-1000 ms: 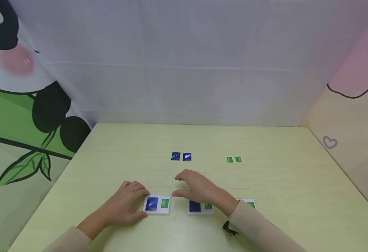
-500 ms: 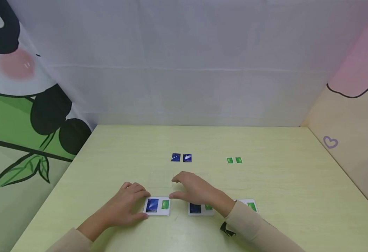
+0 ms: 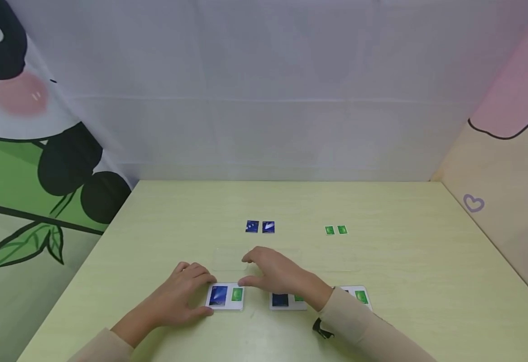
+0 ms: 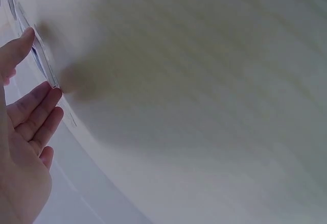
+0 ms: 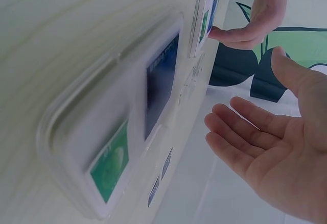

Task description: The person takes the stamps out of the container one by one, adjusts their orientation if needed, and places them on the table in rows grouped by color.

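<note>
Your left hand [image 3: 178, 294] pinches the left white case [image 3: 229, 297] by its left end: thumb at the near left corner, fingertips at the far left corner, fingers bent. That case lies flat on the desk [image 3: 404, 226], toward the near edge and left of middle, a blue picture and a smaller green one on its face. Your right hand [image 3: 275, 271] hovers with fingers loosely extended, thumb spread well away from them, holding nothing; its thumb tip is near the far right corner of the same case. Below your right wrist, the middle white case [image 3: 290, 305] lies partly covered, and the right white case [image 3: 360, 297] shows beyond your right sleeve [image 3: 368, 322], all three in a row along the near side. A small black piece [image 3: 322, 329] hangs at that cuff. Behind the left white case, a clear rectangle [image 3: 230, 259] is faintly outlined on the desk. Farther toward the far edge, two blue cards [image 3: 252, 227] lie side by side, a little left of middle; two green cards [image 3: 329, 230], smaller, sit just apart from each other, toward the right edge.
</note>
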### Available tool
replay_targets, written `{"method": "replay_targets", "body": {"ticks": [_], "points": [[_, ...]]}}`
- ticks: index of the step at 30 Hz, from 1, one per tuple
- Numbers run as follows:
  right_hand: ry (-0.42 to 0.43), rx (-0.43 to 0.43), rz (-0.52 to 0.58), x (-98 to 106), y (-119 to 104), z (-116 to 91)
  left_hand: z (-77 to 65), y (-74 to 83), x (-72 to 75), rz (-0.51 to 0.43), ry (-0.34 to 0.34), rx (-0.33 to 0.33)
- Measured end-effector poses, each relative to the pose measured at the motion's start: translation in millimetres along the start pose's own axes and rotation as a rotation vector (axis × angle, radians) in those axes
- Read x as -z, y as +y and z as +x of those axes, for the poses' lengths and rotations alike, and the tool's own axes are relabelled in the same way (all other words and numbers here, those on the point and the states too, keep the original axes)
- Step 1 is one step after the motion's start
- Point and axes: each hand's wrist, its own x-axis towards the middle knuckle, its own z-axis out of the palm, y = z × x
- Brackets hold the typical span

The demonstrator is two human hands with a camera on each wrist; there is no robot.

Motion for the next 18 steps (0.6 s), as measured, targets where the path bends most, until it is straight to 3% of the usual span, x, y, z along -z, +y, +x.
{"method": "replay_targets", "body": {"ticks": [18], "points": [[-0.008,0.047,-0.028,-7.0,-4.7,7.5,1.5,0.4,-0.2,-0.014,0.014,0.001]]}}
